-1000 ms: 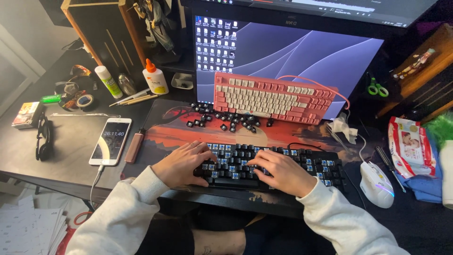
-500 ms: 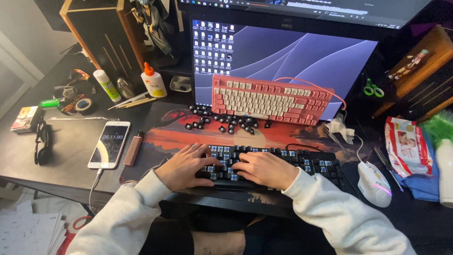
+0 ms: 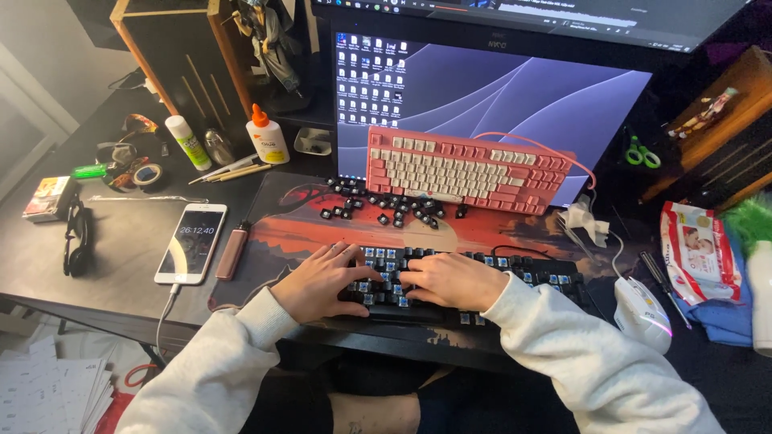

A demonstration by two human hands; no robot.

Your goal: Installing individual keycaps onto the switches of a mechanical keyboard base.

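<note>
right hand (image 3: 455, 280) now left, beside left hand (image 3: 322, 281) | both open, fingers on stripped black keyboard (image 3: 515, 273) | work shifts to its left keys

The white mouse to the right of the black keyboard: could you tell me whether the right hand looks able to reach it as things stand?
Probably yes. The right hand rests on the black keyboard, and the white mouse sits uncovered beside it, with nothing between them.

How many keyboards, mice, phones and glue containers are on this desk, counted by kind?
Keyboards: 2, the black keyboard with bare blue switches under both hands, and the pink and white keyboard propped against the monitor.
Mice: 1, white computer mouse.
Phones: 1, white smartphone.
Glue containers: 2, orange-capped white glue bottle, green-labelled glue stick.
Total: 6.
</note>
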